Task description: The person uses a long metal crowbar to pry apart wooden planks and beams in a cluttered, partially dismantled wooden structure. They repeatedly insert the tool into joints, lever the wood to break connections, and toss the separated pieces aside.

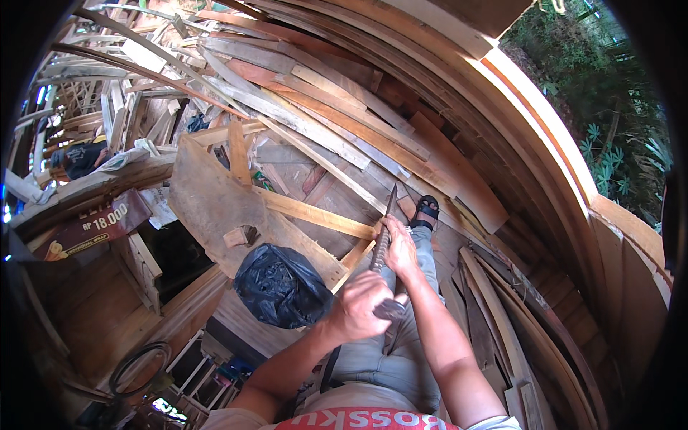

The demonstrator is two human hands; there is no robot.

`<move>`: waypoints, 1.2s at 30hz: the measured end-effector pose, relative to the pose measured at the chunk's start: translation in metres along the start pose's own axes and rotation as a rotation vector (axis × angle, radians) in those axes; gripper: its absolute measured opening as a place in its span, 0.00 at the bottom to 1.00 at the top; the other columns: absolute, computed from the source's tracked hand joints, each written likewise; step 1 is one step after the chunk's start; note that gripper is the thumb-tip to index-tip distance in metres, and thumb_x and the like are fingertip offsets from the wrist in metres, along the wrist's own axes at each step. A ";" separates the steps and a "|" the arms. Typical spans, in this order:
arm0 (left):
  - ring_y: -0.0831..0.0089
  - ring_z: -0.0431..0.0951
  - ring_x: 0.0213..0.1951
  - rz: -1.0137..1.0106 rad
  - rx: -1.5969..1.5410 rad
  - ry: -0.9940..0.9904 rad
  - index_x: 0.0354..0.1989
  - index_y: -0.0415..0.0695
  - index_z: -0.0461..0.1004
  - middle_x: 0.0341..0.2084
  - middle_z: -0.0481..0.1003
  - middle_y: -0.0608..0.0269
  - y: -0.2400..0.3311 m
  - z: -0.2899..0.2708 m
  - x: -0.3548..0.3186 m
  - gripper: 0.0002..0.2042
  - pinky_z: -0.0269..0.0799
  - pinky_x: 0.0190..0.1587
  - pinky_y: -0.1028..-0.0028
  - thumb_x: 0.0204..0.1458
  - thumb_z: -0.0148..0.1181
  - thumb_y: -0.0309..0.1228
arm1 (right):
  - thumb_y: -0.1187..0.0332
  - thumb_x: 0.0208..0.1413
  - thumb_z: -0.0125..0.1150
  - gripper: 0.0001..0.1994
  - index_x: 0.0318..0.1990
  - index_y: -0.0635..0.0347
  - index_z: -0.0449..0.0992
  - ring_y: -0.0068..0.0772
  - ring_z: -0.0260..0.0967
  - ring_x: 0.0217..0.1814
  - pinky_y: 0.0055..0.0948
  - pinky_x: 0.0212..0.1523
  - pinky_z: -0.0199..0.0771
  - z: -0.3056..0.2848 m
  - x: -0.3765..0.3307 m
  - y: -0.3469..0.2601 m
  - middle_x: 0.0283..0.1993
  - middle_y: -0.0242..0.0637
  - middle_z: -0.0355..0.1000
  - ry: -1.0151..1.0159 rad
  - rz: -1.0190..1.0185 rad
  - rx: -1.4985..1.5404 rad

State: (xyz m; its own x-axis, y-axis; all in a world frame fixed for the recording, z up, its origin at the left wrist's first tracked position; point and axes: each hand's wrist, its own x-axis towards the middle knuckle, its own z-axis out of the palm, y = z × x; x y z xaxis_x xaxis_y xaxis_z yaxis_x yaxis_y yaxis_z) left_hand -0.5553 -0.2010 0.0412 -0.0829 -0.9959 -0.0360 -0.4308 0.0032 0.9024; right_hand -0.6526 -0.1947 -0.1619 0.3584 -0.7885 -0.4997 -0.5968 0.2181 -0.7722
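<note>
A long, narrow, dark bar (378, 256) with a pointed tip and a ridged surface slants across my lap, tip facing away from me. My right hand (400, 251) is closed around its middle. Nearer to my body, my left hand (358, 304) makes a fist at the bar's near end, slightly blurred. Out of that fist, on its right side, sticks a dark rounded end piece (390, 309); whether it belongs to the bar I cannot tell. Just left of my hands a black plastic bag (283, 285) rests against a worn wooden board (208, 183).
A small wood block (235, 238) lies on the board. One wooden strut (315, 213) runs from the board toward my right hand. Long planks (308, 107) are stacked beyond and to the right. My sandaled foot (425, 211) stands ahead. A cable coil (140, 369) hangs lower left.
</note>
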 end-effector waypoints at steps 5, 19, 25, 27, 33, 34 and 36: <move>0.57 0.69 0.21 -0.085 0.079 0.104 0.21 0.41 0.63 0.17 0.65 0.57 -0.053 -0.005 0.000 0.13 0.64 0.26 0.64 0.40 0.65 0.17 | 0.61 0.55 0.57 0.28 0.63 0.54 0.59 0.51 0.59 0.64 0.42 0.63 0.61 -0.004 0.003 -0.001 0.62 0.51 0.61 -0.116 0.092 0.024; 0.60 0.74 0.22 -0.277 0.120 0.327 0.24 0.39 0.65 0.20 0.71 0.55 -0.061 -0.013 0.007 0.12 0.68 0.26 0.68 0.42 0.67 0.21 | 0.65 0.51 0.57 0.29 0.63 0.52 0.59 0.55 0.65 0.58 0.45 0.57 0.67 -0.019 0.044 -0.025 0.57 0.53 0.64 -0.259 -0.041 -0.191; 0.61 0.77 0.24 -0.298 0.209 0.523 0.25 0.39 0.64 0.21 0.73 0.56 -0.086 -0.041 -0.014 0.08 0.75 0.37 0.66 0.48 0.60 0.21 | 0.61 0.55 0.54 0.25 0.60 0.56 0.62 0.54 0.66 0.57 0.44 0.57 0.66 -0.003 0.057 -0.019 0.54 0.56 0.67 -0.339 -0.026 -0.313; 0.61 0.77 0.27 -0.226 0.244 0.553 0.25 0.40 0.64 0.21 0.73 0.58 -0.103 -0.053 -0.029 0.08 0.70 0.50 0.59 0.51 0.58 0.24 | 0.59 0.55 0.54 0.24 0.58 0.58 0.63 0.53 0.68 0.55 0.44 0.55 0.67 0.001 0.063 -0.004 0.51 0.55 0.70 -0.322 -0.029 -0.344; 0.58 0.79 0.32 -0.239 0.324 0.535 0.26 0.42 0.64 0.23 0.76 0.58 -0.127 -0.093 -0.063 0.10 0.60 0.59 0.53 0.55 0.56 0.32 | 0.62 0.51 0.58 0.21 0.51 0.62 0.70 0.49 0.73 0.48 0.40 0.50 0.71 0.003 0.081 0.003 0.43 0.52 0.74 -0.303 0.010 -0.377; 0.58 0.78 0.34 -0.237 0.312 0.528 0.27 0.42 0.65 0.23 0.75 0.59 -0.131 -0.099 -0.067 0.09 0.59 0.59 0.53 0.53 0.57 0.31 | 0.61 0.51 0.58 0.21 0.50 0.63 0.71 0.49 0.73 0.48 0.40 0.49 0.71 0.005 0.086 0.004 0.42 0.51 0.75 -0.304 0.017 -0.398; 0.57 0.78 0.37 -0.249 0.286 0.493 0.27 0.44 0.65 0.24 0.75 0.60 -0.140 -0.111 -0.071 0.07 0.58 0.60 0.52 0.49 0.59 0.28 | 0.60 0.51 0.58 0.20 0.49 0.64 0.72 0.49 0.74 0.46 0.40 0.48 0.72 0.015 0.100 0.006 0.40 0.50 0.76 -0.312 -0.006 -0.380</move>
State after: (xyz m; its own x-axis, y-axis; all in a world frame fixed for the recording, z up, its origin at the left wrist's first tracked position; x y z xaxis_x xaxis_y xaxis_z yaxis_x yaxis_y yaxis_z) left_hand -0.3892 -0.1407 -0.0351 0.4463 -0.8943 0.0331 -0.6130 -0.2786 0.7393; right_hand -0.6095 -0.2632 -0.2223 0.5261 -0.5670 -0.6339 -0.7927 -0.0570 -0.6069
